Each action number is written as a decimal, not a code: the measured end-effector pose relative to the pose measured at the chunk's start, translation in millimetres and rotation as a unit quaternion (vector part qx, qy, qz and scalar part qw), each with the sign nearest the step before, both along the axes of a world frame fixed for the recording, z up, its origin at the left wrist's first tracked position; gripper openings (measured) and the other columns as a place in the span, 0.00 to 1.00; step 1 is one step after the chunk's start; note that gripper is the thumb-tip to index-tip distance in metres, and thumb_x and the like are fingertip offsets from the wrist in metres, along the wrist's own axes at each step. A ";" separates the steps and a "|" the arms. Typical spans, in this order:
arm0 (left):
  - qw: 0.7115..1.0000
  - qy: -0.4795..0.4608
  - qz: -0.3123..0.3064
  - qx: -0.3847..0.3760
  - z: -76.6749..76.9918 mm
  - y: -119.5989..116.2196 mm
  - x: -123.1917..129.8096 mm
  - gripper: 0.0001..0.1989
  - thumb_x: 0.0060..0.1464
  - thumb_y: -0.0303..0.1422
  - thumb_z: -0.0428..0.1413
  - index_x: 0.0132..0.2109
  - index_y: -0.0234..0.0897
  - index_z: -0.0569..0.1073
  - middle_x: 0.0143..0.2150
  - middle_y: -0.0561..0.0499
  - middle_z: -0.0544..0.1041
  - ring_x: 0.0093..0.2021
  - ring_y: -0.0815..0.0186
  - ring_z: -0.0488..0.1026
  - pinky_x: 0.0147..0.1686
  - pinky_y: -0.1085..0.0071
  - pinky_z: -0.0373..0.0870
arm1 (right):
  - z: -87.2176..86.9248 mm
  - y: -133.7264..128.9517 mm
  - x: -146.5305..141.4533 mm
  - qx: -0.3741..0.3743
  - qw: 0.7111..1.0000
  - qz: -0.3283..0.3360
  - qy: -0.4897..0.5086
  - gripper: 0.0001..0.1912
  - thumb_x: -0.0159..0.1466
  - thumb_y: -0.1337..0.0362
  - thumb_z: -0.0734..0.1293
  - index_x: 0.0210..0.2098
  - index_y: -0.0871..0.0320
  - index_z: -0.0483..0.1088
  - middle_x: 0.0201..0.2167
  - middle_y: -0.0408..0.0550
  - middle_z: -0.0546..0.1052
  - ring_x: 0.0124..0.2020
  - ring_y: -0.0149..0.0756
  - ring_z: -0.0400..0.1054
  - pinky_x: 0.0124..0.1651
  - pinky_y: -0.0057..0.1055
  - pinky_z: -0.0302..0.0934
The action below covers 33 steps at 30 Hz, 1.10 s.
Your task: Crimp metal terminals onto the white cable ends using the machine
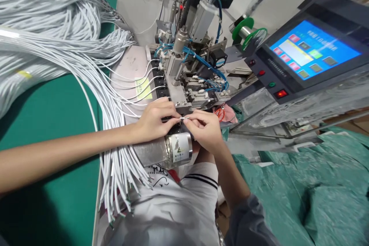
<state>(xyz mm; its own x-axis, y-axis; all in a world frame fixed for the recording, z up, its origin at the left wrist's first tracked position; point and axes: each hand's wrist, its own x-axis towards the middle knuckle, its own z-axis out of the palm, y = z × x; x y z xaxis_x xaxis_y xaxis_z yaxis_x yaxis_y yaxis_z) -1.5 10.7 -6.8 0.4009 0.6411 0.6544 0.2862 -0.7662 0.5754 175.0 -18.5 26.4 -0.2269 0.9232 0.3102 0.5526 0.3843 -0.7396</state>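
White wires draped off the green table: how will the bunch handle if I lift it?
Probably floppy: the white wires curve in a long bend. Likely to fan out, since the loose ends splay apart. Perhaps fairly heavy as a bunch, given how many strands lie together.

The green tabletop (pixel 54 109) carries bundled white cables (pixel 49 7), some crossing its edge

WORN | right upper arm: covered by a dark grey sleeve (pixel 248 219), ended near the elbow | legs: covered by white shorts (pixel 198 196), banded by two black stripes (pixel 201 180) near one hem | lap cloth: marked with black lettering (pixel 162 181) | left hand (pixel 157 120), right hand (pixel 206 128): worn bare
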 end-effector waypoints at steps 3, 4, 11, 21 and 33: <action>0.999 0.001 0.002 -0.035 2.6 -2.4 0.7 0.07 0.53 0.29 0.56 0.28 0.34 0.74 0.26 0.51 0.73 0.29 0.68 0.65 0.32 0.71 0.61 | -1.0 -0.2 -1.0 0.015 1.000 0.005 0.020 0.10 0.56 0.69 0.65 0.19 0.61 0.72 0.14 0.38 0.57 0.19 0.25 0.51 0.23 0.26 0.49; 0.999 -0.003 0.001 -0.052 3.7 -3.1 1.1 0.07 0.52 0.29 0.57 0.27 0.33 0.73 0.26 0.52 0.73 0.29 0.69 0.65 0.32 0.71 0.61 | -2.0 -0.5 -2.0 0.020 0.999 0.005 0.037 0.11 0.56 0.69 0.66 0.18 0.61 0.71 0.14 0.38 0.57 0.19 0.25 0.51 0.23 0.27 0.49; 0.989 -0.043 -0.011 -0.139 6.9 -8.0 5.8 0.10 0.52 0.29 0.57 0.24 0.33 0.70 0.23 0.54 0.70 0.28 0.71 0.64 0.30 0.74 0.60 | -12.8 -10.6 -17.3 0.055 0.990 -0.070 0.113 0.09 0.57 0.67 0.66 0.21 0.61 0.71 0.16 0.39 0.59 0.19 0.26 0.51 0.22 0.26 0.49; 0.997 0.054 0.019 0.052 7.2 -4.2 -0.1 0.07 0.54 0.26 0.54 0.28 0.34 0.73 0.26 0.50 0.72 0.28 0.69 0.62 0.29 0.72 0.59 | -2.1 -9.8 -7.3 0.105 0.994 -0.029 -0.027 0.09 0.58 0.69 0.64 0.23 0.61 0.73 0.15 0.39 0.60 0.18 0.25 0.53 0.22 0.26 0.50; 0.992 0.073 0.046 0.097 11.0 -4.3 0.4 0.08 0.54 0.25 0.53 0.26 0.34 0.70 0.25 0.52 0.70 0.27 0.69 0.62 0.27 0.73 0.58 | -15.6 -19.9 -22.4 0.175 0.974 -0.128 -0.066 0.10 0.61 0.68 0.62 0.25 0.61 0.73 0.17 0.41 0.63 0.19 0.26 0.53 0.23 0.26 0.50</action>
<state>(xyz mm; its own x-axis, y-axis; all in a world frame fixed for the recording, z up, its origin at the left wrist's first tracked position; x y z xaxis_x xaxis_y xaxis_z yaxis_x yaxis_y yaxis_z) -1.2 6.4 4.2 0.4463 0.5464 0.7087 0.4285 -0.8257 0.3668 152.6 -38.4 10.8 -0.0629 0.7973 0.6004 0.7452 0.4377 -0.5031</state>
